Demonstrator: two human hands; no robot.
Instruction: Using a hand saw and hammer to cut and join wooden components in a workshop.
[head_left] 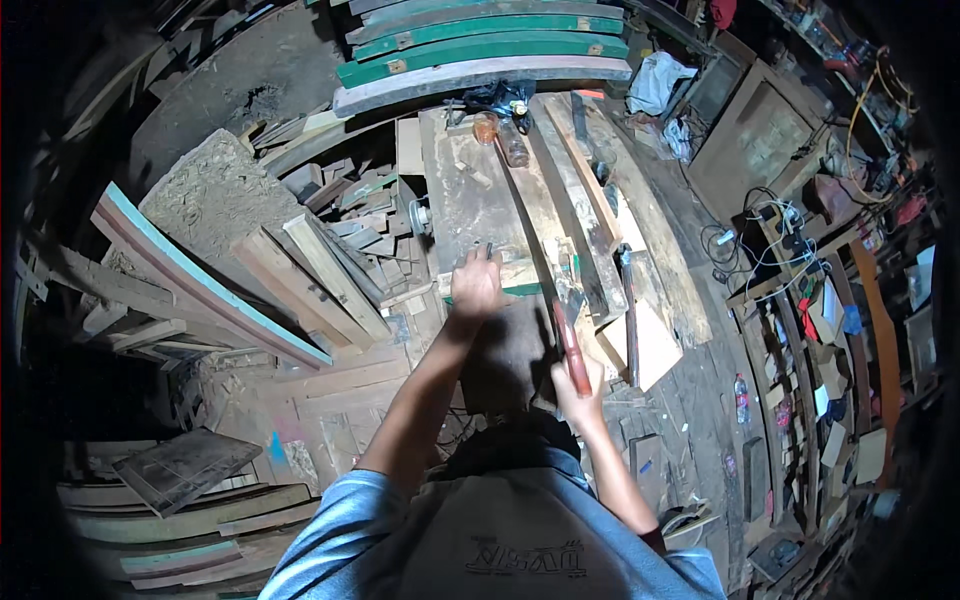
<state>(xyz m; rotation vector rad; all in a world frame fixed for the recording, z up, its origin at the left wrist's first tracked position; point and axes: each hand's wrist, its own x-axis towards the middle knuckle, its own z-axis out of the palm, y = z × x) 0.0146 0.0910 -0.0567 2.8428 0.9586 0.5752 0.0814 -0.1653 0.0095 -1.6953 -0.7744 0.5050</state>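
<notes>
My left hand (478,285) rests on a wooden workpiece with a green edge (525,289) at the middle of the workbench (482,215). Its fingers are curled, and a small dark object (489,249) pokes out past them; its kind is not clear. Nearer to me on the right, my right hand (580,390) is closed on a tool with a smooth reddish-brown handle (571,348). The handle points away from me, and I cannot make out the tool's far end. A dark flat board (508,355) lies in shadow between my forearms.
Long planks (590,190) run along the bench's right side. A jar of orange stuff (485,127) and a clear bottle (513,148) are at its far end. Offcuts (370,225) pile up at left, beside leaning boards (215,275). Tangled cables (770,235) hang at right.
</notes>
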